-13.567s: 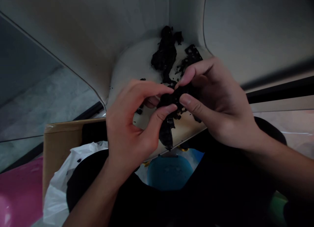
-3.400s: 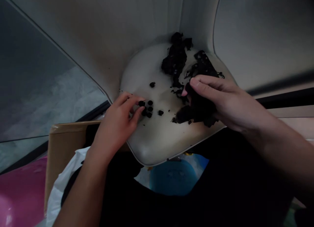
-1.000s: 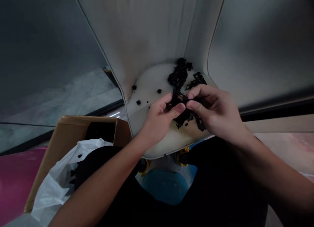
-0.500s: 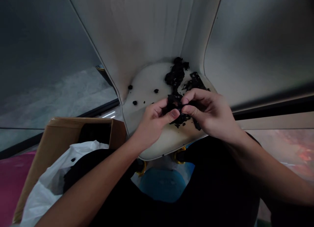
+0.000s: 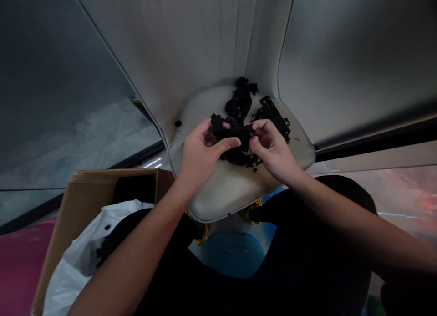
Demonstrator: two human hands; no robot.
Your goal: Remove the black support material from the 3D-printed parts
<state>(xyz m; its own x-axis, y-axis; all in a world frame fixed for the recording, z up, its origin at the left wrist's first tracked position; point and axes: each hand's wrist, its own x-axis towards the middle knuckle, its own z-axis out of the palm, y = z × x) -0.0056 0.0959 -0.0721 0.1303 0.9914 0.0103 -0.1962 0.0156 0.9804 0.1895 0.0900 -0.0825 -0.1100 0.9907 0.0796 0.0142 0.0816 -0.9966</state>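
A thin, ragged black piece (image 5: 235, 133) with holes in it stretches between my two hands, above a pale chair seat (image 5: 215, 193). My left hand (image 5: 200, 152) is closed round its left end, and a fingertip shows through a hole. At the other end, my right hand (image 5: 273, 147) pinches the piece between thumb and fingers. Under and beyond the hands lie a crumbly black clump (image 5: 237, 102) and a perforated black strip (image 5: 271, 115). What the black material is, I cannot tell. Small crumbs lie below the hands.
To the left stands a cardboard box (image 5: 82, 188) with a white plastic bag (image 5: 70, 266) in it; black bits lie on the bag. A small black lump (image 5: 178, 123) sits at the seat's left side. Grey panels flank the chair, and my knees are close to its front.
The held piece has been lifted and spread wider, with my left hand further left and up. My right hand has moved slightly left. The whole view has shifted a little.
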